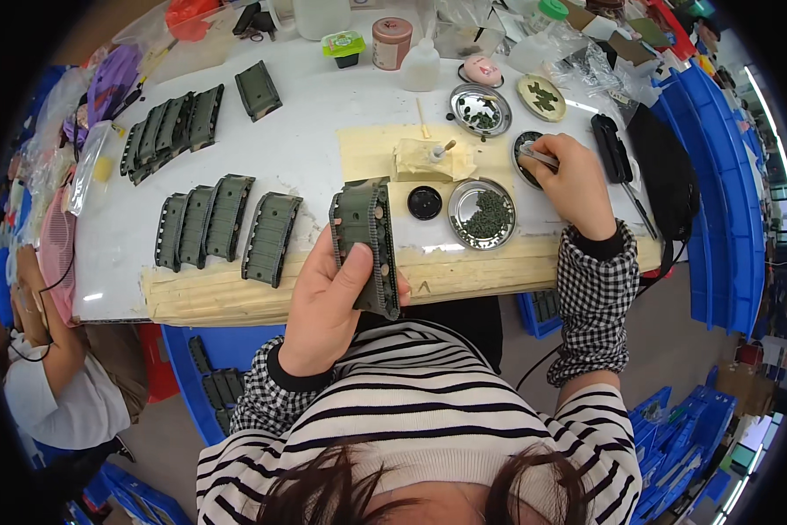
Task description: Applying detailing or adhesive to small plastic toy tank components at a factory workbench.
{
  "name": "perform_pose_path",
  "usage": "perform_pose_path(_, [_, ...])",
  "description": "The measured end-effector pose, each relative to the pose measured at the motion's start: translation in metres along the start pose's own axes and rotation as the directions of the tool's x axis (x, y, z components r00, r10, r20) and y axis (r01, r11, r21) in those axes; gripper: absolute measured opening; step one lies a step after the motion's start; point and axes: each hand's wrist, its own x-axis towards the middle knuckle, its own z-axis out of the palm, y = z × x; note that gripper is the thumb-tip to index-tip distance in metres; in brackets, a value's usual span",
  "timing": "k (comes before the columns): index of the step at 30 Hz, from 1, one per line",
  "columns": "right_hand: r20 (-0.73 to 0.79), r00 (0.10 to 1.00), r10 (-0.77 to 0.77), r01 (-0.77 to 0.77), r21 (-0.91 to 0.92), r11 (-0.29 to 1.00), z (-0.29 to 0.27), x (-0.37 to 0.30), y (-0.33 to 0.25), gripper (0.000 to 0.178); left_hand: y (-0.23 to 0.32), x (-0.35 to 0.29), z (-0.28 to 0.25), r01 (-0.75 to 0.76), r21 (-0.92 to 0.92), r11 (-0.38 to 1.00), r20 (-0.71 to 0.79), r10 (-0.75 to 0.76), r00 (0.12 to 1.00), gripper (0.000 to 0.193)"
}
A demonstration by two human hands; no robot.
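My left hand point(322, 306) is closed round a dark green, slightly curved plastic piece point(355, 229) with toothed long edges and small round spots along its side. It is held upright over the table's near edge. At the right, my right hand point(579, 185) pinches metal tweezers point(539, 157), whose tips reach into a small round dish point(518, 166) partly hidden by the fingers. Just nearer stands a metal dish point(456, 229) of small grey-green bits point(488, 216). Left of it lies a small black round cap or dish point(425, 203).
Several similar green pieces point(227, 219) lie in rows at the left. A wrapped block point(433, 162) holds a small pot with a stick. Farther back are a metal dish point(502, 98), a cream dish point(558, 107) and a bottle point(421, 66). Another person point(65, 385) sits at the left.
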Motion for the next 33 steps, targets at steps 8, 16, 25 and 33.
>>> perform_pose_path(8, [0.152, 0.988, 0.029, -0.04, 0.073, 0.997, -0.006, 0.014, 0.016, 0.02, 0.005, -0.002, 0.005, 0.037, 0.117, 0.992, -0.066, -0.029, 0.997, 0.03])
perform_pose_path(16, [0.217, 0.976, -0.003, 0.002, 0.005, 1.0, -0.008, 0.021, 0.015, 0.021, 0.005, 0.0, 0.006, 0.065, 0.06, 0.996, -0.024, -0.064, 0.998, 0.037])
perform_pose_path(25, [0.133, 0.984, -0.122, 0.13, -0.054, 0.99, 0.0, 0.015, 0.016, 0.017, 0.003, 0.0, 0.009, -0.025, 0.149, 0.989, -0.072, 0.036, 0.997, 0.063])
perform_pose_path(33, [0.17, 0.967, -0.187, 0.202, -0.07, 0.977, 0.002, 0.016, 0.024, 0.017, -0.001, 0.001, 0.007, -0.166, 0.275, 0.947, 0.032, 0.164, 0.986, 0.069])
